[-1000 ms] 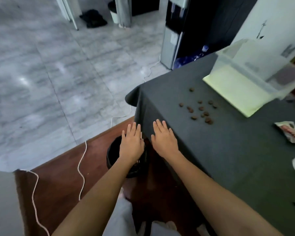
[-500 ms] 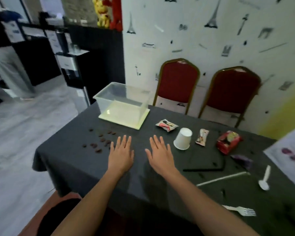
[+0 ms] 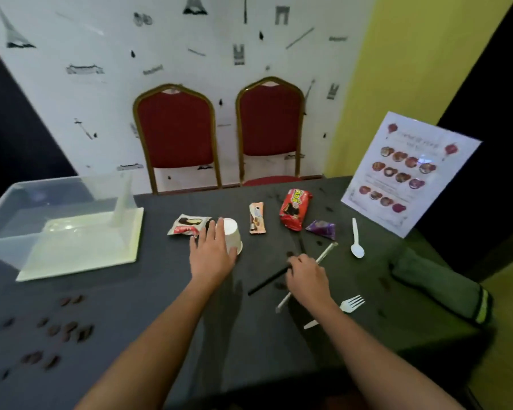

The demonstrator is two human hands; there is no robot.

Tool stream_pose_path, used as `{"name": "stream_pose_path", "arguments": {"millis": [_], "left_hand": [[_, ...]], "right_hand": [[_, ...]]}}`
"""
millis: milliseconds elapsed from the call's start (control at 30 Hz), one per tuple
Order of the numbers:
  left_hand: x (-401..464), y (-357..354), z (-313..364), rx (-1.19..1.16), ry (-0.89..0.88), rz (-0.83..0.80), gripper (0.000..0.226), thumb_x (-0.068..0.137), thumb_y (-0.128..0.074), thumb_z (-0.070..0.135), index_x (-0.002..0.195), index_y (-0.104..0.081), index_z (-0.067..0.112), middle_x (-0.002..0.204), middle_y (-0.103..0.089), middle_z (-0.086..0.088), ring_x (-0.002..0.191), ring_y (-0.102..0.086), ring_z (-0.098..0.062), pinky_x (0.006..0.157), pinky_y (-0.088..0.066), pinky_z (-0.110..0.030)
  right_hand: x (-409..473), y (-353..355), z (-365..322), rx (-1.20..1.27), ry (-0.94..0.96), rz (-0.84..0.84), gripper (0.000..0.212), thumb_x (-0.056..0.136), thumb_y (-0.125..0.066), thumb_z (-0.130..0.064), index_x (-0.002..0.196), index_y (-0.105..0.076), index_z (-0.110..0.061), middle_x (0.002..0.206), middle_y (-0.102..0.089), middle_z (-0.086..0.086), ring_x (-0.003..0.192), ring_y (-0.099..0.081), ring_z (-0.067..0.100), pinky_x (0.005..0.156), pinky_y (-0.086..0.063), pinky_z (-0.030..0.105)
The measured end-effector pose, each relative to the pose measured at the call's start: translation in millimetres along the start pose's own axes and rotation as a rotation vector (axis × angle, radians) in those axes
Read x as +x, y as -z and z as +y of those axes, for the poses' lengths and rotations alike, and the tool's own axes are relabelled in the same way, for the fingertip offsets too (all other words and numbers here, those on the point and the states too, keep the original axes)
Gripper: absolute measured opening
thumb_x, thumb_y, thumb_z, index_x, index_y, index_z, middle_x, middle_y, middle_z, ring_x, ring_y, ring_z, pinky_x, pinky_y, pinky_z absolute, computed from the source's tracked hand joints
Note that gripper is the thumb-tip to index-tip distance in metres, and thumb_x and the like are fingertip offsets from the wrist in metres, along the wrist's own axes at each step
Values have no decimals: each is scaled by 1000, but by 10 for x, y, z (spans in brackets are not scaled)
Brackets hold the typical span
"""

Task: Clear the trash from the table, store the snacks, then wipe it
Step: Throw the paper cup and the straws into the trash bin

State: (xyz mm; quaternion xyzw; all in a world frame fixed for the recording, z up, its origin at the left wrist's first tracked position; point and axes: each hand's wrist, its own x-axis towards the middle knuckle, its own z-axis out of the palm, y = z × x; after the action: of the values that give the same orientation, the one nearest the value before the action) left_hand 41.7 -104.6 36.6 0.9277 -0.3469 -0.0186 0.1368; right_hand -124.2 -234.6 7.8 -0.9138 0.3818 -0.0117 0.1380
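Note:
An upturned white paper cup [image 3: 233, 235] stands mid-table on the dark tablecloth [image 3: 160, 291]. My left hand [image 3: 212, 255] is on it, the cup sitting between thumb and index finger. My right hand [image 3: 307, 276] curls its fingers over a black straw [image 3: 265, 282] and a white paper-wrapped straw [image 3: 326, 253] that cross beneath it. Snack packets lie behind: a white and red one [image 3: 185, 226], a small orange one [image 3: 256, 217], a red one [image 3: 295, 208] and a purple wrapper [image 3: 322, 229]. A white spoon [image 3: 356, 241] and a white fork [image 3: 351, 304] lie to the right.
A clear plastic box [image 3: 18, 208] sits on its cream lid [image 3: 80, 261] at the left. Several brown crumbs [image 3: 65, 329] are scattered at the near left. A folded green cloth [image 3: 439, 288] lies at the right edge, behind it a printed sign [image 3: 409, 173]. Two red chairs [image 3: 176, 134] stand behind the table.
My view has swung from the floor and bin up and right along the table. Both hands moved forward from hovering flat: the left onto the cup, the right down onto the straws.

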Motion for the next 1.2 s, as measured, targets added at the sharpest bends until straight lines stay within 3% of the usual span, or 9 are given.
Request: {"name": "stream_pose_path", "arguments": {"millis": [133,267,367,700,867,1033,1200], "left_hand": [[253,-73,74,-41,-32,-15,72,92,-46,41,150,-10,19,157,-19,-7,145,-14,-26,117,-15,-49],[381,-167,63,-25,-81,-44,62,92,-47,39,146,-24,20,156,-22,-7,142,-23,-27,114,-22,-46],[424,-222,-25,6,-160,8,53,90,-51,36,138,-39,17,149,-31,-11,127,-41,-30,102,-36,-41],[556,-258,-250,-63,-260,-11,50,83,-62,27,128,-45,15,136,-41,-10,108,-50,-27,87,-47,-39],[533,-308,-235,-97,-226,4,46,83,-62,27,125,-46,14,136,-38,-10,104,-52,-29,84,-49,-40],[578,-314,-229,-115,-232,-5,46,84,-60,28,125,-45,15,137,-36,-9,103,-51,-29,82,-49,-42],[588,-332,-272,-138,-235,-30,49,81,-64,28,125,-45,15,132,-38,-10,103,-50,-29,82,-50,-42]], "right_hand": [[32,31,210,127,-343,-11,19,91,-47,-24,100,-61,-16,105,-67,6,102,-60,27,85,-47,36],[154,9,230,235,-581,-11,30,88,-49,-34,105,-67,-16,108,-68,9,105,-61,30,89,-49,39],[295,-19,176,223,-677,-26,38,87,-54,-44,106,-67,-14,111,-67,11,106,-60,31,91,-47,39],[495,-65,40,344,-842,-26,36,86,-59,-37,110,-65,-10,118,-63,14,109,-59,34,93,-48,43],[617,-84,-131,400,-843,-59,46,82,-61,-43,115,-64,-11,120,-63,12,110,-61,33,87,-50,38],[676,-131,-217,278,-773,-96,40,85,-62,-36,116,-63,-10,121,-61,12,111,-60,32,85,-50,38],[681,-93,-158,351,-795,-138,43,85,-64,-38,117,-62,-9,122,-61,13,111,-59,32,79,-47,35]]}}
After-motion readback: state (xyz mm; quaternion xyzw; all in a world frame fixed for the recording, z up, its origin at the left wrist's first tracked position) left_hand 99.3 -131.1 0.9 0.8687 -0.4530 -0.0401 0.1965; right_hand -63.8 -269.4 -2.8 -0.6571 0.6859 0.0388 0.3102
